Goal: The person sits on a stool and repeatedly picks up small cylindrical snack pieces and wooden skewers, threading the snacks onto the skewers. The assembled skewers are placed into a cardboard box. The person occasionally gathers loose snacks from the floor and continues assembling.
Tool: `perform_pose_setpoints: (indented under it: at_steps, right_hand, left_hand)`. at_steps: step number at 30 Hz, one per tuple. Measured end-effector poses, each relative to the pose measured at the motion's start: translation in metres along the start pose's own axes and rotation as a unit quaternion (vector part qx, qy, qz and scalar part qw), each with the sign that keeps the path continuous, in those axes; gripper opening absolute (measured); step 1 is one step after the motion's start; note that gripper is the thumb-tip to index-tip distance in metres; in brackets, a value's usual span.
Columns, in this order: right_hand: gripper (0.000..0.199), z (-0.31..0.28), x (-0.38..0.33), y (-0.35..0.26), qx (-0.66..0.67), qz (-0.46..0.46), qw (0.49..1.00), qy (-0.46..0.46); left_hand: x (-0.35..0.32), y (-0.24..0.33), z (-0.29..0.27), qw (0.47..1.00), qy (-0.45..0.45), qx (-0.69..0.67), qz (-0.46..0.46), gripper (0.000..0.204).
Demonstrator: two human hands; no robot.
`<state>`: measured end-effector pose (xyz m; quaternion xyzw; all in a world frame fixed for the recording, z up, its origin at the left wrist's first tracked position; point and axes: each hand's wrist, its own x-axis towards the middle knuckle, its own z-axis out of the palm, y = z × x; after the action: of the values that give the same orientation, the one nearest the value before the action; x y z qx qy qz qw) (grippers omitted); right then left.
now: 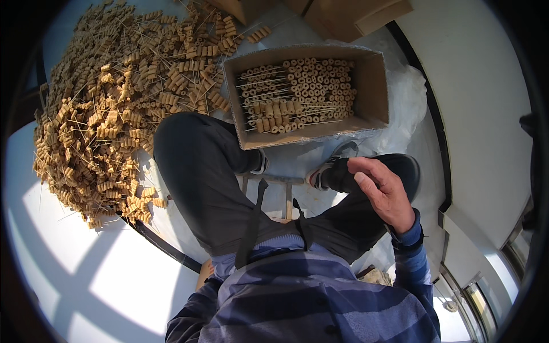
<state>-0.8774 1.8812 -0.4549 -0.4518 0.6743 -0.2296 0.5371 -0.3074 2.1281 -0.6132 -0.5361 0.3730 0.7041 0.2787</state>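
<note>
My right hand (384, 193) is raised over my right knee, thumb apart from the fingers and nothing in it. My left sleeve (194, 311) drops beside my hip at the lower left, and the left hand is out of sight. Ahead of my knees stands an open cardboard box (370, 106). Inside it, skewers (320, 80) of tan, hollow ring-shaped pieces on thin sticks lie in rows; several have their sticks pointing the opposite way. To the left spreads a big loose heap of similar skewers (114, 131), reaching close to my left knee.
More cardboard boxes (349, 17) stand at the far edge. Crumpled clear plastic (409, 100) lies right of the open box, near a pale wall (474, 74). My legs (200, 177) are spread on either side of a low wooden frame (289, 200).
</note>
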Motion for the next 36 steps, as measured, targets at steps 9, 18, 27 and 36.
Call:
perform_pose_setpoints:
  at_steps: [9,18,27,36]
  right_hand:
    - [0.041,0.048,0.025,0.023,-0.143,-0.075,0.981,0.112]
    - [0.046,0.065,0.063,0.033,-0.406,-0.143,0.894,0.129]
    - [0.021,0.098,0.115,0.063,-0.629,-0.154,0.762,0.018]
    - [0.016,0.105,0.113,0.056,-0.593,-0.121,0.795,0.043]
  left_hand:
    - [0.027,-0.029,0.013,0.998,0.008,0.015,0.059,0.040]
    - [0.047,-0.067,0.017,0.964,-0.086,0.051,0.247,0.040]
    - [0.017,-0.014,-0.067,0.965,-0.078,-0.231,0.092,0.053]
    - [0.139,-0.014,-0.206,0.920,0.316,-0.217,0.086,0.054]
